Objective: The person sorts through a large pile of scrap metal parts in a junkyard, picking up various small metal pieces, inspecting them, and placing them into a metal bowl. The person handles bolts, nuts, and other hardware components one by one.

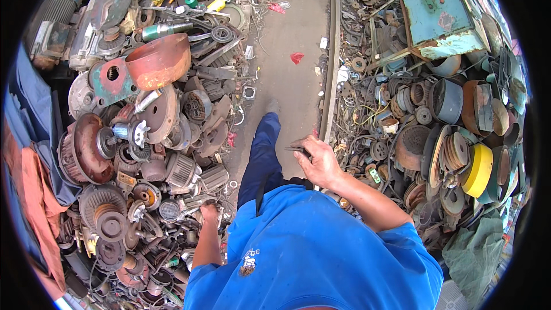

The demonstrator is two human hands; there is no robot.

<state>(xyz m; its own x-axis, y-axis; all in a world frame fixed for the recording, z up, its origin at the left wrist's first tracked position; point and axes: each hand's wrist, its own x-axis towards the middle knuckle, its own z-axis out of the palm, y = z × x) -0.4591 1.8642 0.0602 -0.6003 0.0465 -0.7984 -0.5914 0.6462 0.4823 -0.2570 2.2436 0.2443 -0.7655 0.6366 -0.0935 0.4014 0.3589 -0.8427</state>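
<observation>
From here, walkway (pixel 298 28) at top centre, scrap heap (pixel 152 166) filling the left, second heap (pixel 410 140) on the right, person (pixel 327 247) bottom middle between them.

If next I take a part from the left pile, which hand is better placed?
Probably the left hand: it is at the edge of the left pile, while the right hand is farther away and holds a thin dark object.

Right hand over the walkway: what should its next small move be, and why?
Probably a slight tightening of the right hand on the thin dark piece before the arm swings: the piece juts out over the bare walkway, with nothing beneath to catch it, while the left hand is away at the pile of metal parts.
</observation>
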